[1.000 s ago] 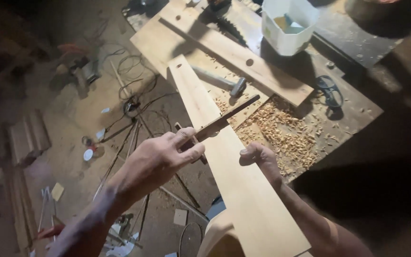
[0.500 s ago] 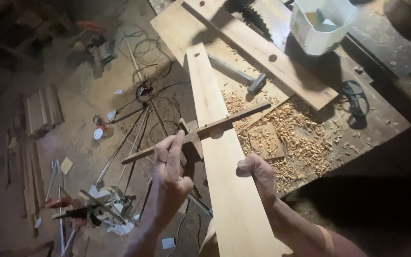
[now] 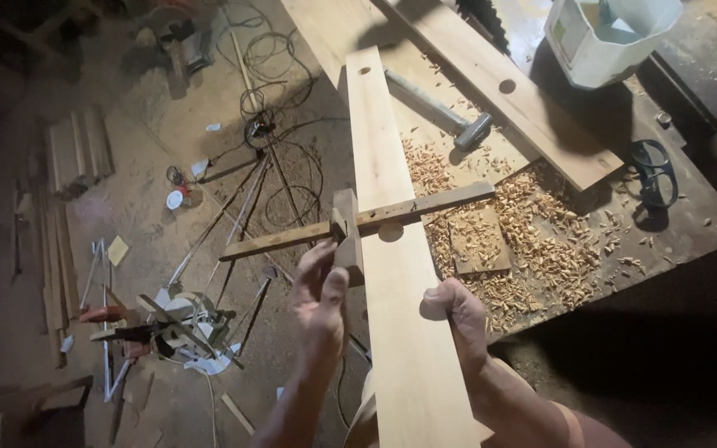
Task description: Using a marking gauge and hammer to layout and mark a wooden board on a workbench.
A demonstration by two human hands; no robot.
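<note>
Marking gauge (image 3: 357,222) set crosswise on a long pale plank (image 3: 392,265), mid-frame.

Gauge block sits against the plank's left edge, its stem running from lower left to upper right across the board face and overhanging both edges. Left hand (image 3: 321,290) grips the block from below, fingers curled round it; thumb contact partly hidden by the block. Right hand (image 3: 454,311) clamps the plank's right edge, fingers wrapped under and out of sight. Plank's near end is cut off at the bottom edge; far end with a hole rests on the workbench (image 3: 690,224). Shavings (image 3: 533,241) heaped right of the plank, hammer (image 3: 437,104) upper centre, white bucket (image 3: 607,37) top right, cropped. Left of the plank is a drop to the floor, cluttered with cables (image 3: 284,158) and a clamp (image 3: 109,319); left edge too dark to read.
</note>
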